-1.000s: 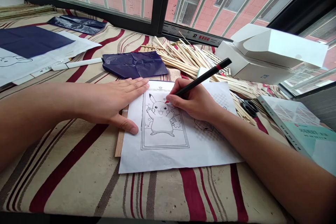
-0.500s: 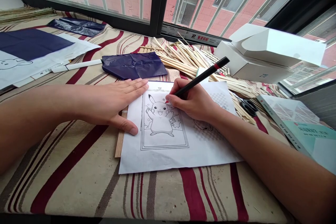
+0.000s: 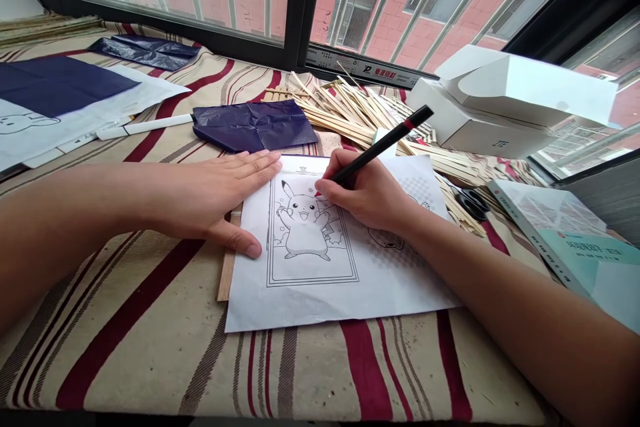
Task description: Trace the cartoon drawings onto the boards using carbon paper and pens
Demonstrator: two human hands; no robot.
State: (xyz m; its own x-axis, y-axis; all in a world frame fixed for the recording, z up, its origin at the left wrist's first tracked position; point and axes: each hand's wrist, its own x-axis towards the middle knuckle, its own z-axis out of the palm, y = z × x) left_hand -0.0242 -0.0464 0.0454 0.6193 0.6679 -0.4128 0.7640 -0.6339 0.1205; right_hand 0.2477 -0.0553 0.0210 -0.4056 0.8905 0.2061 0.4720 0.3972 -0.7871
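A white sheet of paper [image 3: 300, 307] printed with a Pikachu line drawing [image 3: 305, 233] inside a ruled frame lies on the cloth. My left hand [image 3: 220, 203] rests flat on its left edge, fingers stretched out and thumb apart. In my right hand [image 3: 365, 190] is a black pen [image 3: 383, 147] with a red band and red tip end. Its tip meets the paper by the drawing's right ear, partly hidden by my fingers. A second printed figure sits half under my right hand. From beneath the sheet's left side a wooden board [image 3: 226, 273] sticks out.
Dark blue carbon-like sheets [image 3: 255, 125] lie behind my left hand. Thin wooden strips [image 3: 350, 107] are heaped near the window. At the right are black-handled scissors [image 3: 473, 203], a book [image 3: 570, 233] and a white box [image 3: 505, 127]. A white marker [image 3: 160, 124] lies left.
The pen's upper end has shifted slightly left and up in my right hand, with its tip staying near the ear. My left hand stays flat on the paper.
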